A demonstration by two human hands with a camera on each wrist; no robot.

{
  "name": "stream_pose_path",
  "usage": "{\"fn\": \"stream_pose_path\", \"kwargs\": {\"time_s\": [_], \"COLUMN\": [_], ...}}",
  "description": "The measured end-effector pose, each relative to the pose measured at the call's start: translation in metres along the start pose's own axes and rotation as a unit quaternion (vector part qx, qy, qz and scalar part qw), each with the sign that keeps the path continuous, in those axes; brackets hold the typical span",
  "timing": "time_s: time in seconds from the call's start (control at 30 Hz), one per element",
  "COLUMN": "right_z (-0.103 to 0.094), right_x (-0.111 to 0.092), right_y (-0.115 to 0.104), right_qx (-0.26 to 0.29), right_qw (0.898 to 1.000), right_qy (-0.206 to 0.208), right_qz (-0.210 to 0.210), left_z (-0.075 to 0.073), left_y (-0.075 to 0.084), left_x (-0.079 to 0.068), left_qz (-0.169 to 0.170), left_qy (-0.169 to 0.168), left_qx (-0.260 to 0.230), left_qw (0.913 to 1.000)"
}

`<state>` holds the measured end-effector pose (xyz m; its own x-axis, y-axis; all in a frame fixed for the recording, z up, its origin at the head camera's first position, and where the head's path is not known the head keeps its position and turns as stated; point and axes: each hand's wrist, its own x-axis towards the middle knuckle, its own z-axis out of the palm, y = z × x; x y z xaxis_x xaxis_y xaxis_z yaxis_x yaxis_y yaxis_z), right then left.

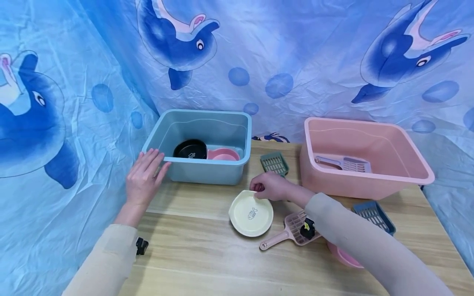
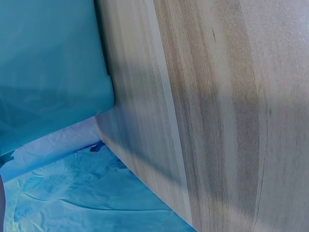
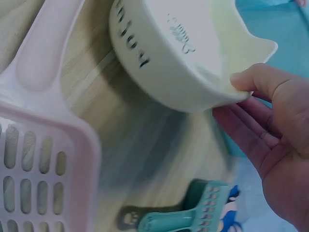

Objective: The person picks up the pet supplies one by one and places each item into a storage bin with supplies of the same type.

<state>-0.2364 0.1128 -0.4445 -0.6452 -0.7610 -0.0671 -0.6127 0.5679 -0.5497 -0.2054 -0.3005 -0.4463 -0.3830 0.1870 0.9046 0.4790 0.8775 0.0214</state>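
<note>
My right hand point(image 1: 273, 186) pinches the rim of a cream cat-ear bowl point(image 1: 252, 214) between thumb and fingers. In the right wrist view that bowl point(image 3: 193, 58) is tilted and held above the tabletop, with dark lettering on its side. The left hand point(image 1: 145, 176) rests on the front left corner of a blue bin point(image 1: 207, 170), its fingers at the rim. Inside the bin are a black bowl point(image 1: 190, 149) and a pink bowl point(image 1: 224, 154). Only the bin's outer wall point(image 2: 48, 72) and the tabletop fill most of the left wrist view.
A pink bin point(image 1: 355, 183) at the right contains a lilac slotted scoop point(image 1: 355, 165). A green scoop point(image 1: 274, 162) lies between the bins. Below the right arm are a pink scoop point(image 1: 294, 226), a blue scoop point(image 1: 375, 216) and a partly hidden pink bowl point(image 1: 346, 257).
</note>
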Motion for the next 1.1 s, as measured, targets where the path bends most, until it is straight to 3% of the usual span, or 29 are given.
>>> {"fn": "stream_pose_path", "kwargs": {"time_s": [0.17, 0.3, 0.53, 0.7, 0.93, 1.1], "right_z": [-0.012, -0.022, -0.046, -0.074, -0.124, -0.157], "right_x": [-0.009, -0.019, -0.042, -0.049, -0.041, -0.016], "right_y": [-0.017, -0.032, -0.061, -0.079, -0.107, -0.125], "right_qx": [-0.05, -0.112, -0.228, -0.242, -0.253, -0.265], "right_qw": [0.998, 0.991, 0.959, 0.936, 0.914, 0.917], "right_qy": [0.014, 0.034, 0.1, 0.163, 0.206, 0.183], "right_qz": [-0.033, -0.068, -0.135, -0.199, -0.241, -0.237], "left_z": [-0.001, -0.002, -0.004, -0.005, -0.003, -0.003], "left_y": [0.001, 0.0, 0.0, 0.0, 0.001, 0.003], "left_x": [0.001, 0.0, -0.001, 0.0, 0.0, -0.001], "left_qz": [-0.003, -0.004, -0.005, -0.006, 0.0, -0.002], "left_qy": [0.006, 0.008, -0.011, -0.011, 0.014, 0.016], "left_qx": [-0.005, -0.006, -0.006, -0.005, -0.01, -0.014], "left_qw": [1.0, 0.9999, 0.9999, 0.9999, 0.9998, 0.9998]}}
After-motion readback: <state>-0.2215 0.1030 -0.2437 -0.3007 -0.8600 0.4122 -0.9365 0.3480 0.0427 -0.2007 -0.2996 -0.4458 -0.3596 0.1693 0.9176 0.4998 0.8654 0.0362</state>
